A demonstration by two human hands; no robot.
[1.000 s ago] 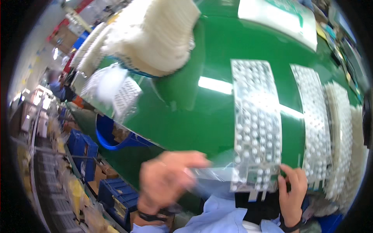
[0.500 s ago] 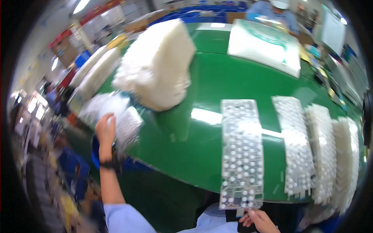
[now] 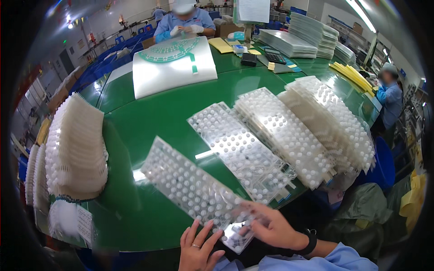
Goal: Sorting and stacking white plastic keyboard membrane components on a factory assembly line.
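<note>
A long clear membrane sheet [image 3: 187,180] covered with white domes slants over the near part of the green table. My right hand [image 3: 271,226], with a black band at its wrist, grips the near right end of that sheet; some of its fingers show through the clear film. My left hand [image 3: 199,248], wearing a ring, rests spread fingertips on the sheet's near edge, the thumb apart from it. Just beyond the held sheet lies a low stack of similar membrane sheets [image 3: 239,149].
Further right are a thicker stack [image 3: 285,131] and a fanned stack [image 3: 332,108]. Tall stacked sheets [image 3: 77,149] stand at left, behind a small white pile [image 3: 68,221]. Across the green table [image 3: 122,131], a co-worker [image 3: 185,22] sits behind a curved white sheet [image 3: 176,74].
The view has swung right. My left hand has left the small white pile and come to the membrane sheet. My right hand has moved further onto the sheet, which now lies more slanted.
</note>
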